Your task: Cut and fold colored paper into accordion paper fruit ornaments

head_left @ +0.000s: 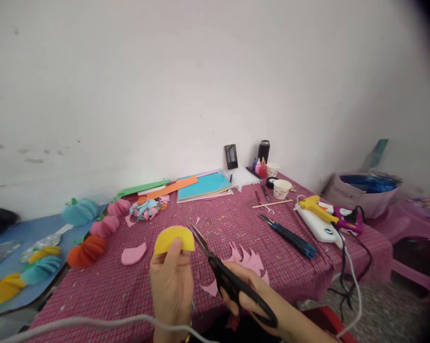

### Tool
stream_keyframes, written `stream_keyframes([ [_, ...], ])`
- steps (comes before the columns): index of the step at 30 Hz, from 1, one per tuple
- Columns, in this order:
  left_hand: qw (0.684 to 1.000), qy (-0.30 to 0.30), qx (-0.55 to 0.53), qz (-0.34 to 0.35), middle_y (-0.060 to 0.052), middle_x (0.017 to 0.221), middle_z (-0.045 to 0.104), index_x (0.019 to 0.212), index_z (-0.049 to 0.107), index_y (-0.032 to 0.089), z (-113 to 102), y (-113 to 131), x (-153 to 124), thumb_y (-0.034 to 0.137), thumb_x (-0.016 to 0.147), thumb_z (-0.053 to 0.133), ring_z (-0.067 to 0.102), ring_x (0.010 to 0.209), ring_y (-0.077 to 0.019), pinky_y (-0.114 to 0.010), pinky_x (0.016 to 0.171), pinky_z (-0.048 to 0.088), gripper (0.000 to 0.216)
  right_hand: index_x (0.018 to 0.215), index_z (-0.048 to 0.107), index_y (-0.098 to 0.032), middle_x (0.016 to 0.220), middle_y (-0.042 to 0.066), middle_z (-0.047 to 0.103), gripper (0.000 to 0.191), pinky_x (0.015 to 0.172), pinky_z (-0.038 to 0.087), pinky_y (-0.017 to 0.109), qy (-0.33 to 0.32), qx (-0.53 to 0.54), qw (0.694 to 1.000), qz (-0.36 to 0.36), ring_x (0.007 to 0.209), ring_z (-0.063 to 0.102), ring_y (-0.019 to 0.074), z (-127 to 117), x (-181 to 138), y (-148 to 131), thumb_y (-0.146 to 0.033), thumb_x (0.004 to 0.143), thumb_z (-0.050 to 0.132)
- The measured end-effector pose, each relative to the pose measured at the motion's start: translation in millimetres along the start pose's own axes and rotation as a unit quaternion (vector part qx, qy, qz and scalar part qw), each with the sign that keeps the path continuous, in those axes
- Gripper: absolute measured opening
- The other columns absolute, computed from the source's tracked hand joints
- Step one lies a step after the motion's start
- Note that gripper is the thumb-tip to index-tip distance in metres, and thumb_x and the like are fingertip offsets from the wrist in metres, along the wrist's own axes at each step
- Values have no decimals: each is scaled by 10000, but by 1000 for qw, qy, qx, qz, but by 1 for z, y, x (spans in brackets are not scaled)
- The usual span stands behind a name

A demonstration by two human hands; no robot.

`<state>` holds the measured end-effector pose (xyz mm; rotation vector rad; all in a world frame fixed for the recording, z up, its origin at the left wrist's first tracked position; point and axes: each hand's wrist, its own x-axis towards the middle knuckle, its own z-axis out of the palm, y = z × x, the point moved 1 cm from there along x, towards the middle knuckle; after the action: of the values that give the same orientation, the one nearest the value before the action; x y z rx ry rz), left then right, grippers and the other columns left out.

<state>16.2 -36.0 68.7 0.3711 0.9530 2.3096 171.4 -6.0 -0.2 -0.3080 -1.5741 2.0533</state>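
My left hand [174, 276] pinches a yellow half-round piece of craft foam or felt [168, 237], thumb in front and fingers behind. In my right hand [248, 290] are black-handled scissors [232, 281], the fingers through the loops. Their blades [199, 238] point up and left, with the tips close to the right edge of the yellow piece; whether they touch it I cannot tell. A pink cut shape [134, 254] lies left of my left hand. Jagged pink offcuts [248, 259] lie beyond and partly behind my right hand.
Colourful pumpkin shapes [87, 251] sit at the left. Scraps [148, 208] and coloured sheets [204, 186] lie at the back. To the right are a utility knife [289, 236], paper cup [282, 189], yellow glue gun [316, 208] and power strip [318, 224]. A white cable [93, 323] crosses the front.
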Motion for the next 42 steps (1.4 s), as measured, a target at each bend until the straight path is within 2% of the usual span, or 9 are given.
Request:
stream_keyframes([
  [4,1000,0,-16,2,37,703,704,705,676,185,-1,-2,0,147,617,781,653,656,-92,-192,673,514,142,1033,575,-180,680,-30,495,679,477,326,192,1,-5,1000,-5,537,406,71,7,2,1,-718,628,661],
  [7,1000,5,16,17,30,723,707,708,679,179,-4,-3,0,161,663,762,652,672,-89,-191,690,511,96,1119,574,-167,672,-33,487,740,475,327,193,17,3,1000,-18,533,395,70,11,5,0,-717,631,660],
  [11,999,5,26,18,33,701,702,708,686,173,-6,-4,2,171,674,760,641,649,-78,-173,676,507,82,1212,572,-251,708,-39,491,578,535,396,230,53,-21,998,-20,557,416,86,10,8,6,-486,704,716],
  [14,999,-19,-16,-33,52,694,705,718,688,191,-9,-8,7,164,618,797,633,609,-73,-160,614,502,150,1269,551,-322,888,4,560,627,671,450,310,109,-143,983,-33,727,511,148,7,5,4,-309,676,756],
  [17,991,-25,-63,-112,73,693,716,712,688,221,-14,-15,12,172,567,832,644,602,-75,-159,595,504,210,1307,532,-327,1012,46,567,658,812,436,405,151,-305,939,-52,910,521,218,6,0,-5,-240,692,745],
  [21,985,-11,-77,-155,105,718,726,713,685,236,-21,-23,18,183,551,853,662,646,-64,-148,632,515,240,1354,490,-288,1019,65,571,667,827,429,413,148,-361,919,-51,932,520,225,7,-2,-13,-220,729,714],
  [29,998,-10,-45,-51,50,718,720,766,673,174,-21,-36,23,183,575,828,650,592,-80,-164,569,510,246,1354,496,-259,906,32,549,662,725,418,340,150,-341,928,-28,826,517,183,0,-1,-9,-238,738,737],
  [34,999,-8,-33,-33,55,715,709,769,664,168,-18,-38,21,152,616,790,645,586,-69,-159,572,508,199,1353,496,-272,879,21,547,671,697,400,329,155,-338,928,-27,806,504,178,-3,0,-7,-215,732,744],
  [42,998,22,-32,-44,43,713,712,738,661,157,-16,-37,19,147,566,811,647,587,-79,-169,567,514,229,1349,496,-314,873,15,552,647,661,397,313,161,-348,923,-35,770,511,165,-7,1,-1,-232,752,732],
])
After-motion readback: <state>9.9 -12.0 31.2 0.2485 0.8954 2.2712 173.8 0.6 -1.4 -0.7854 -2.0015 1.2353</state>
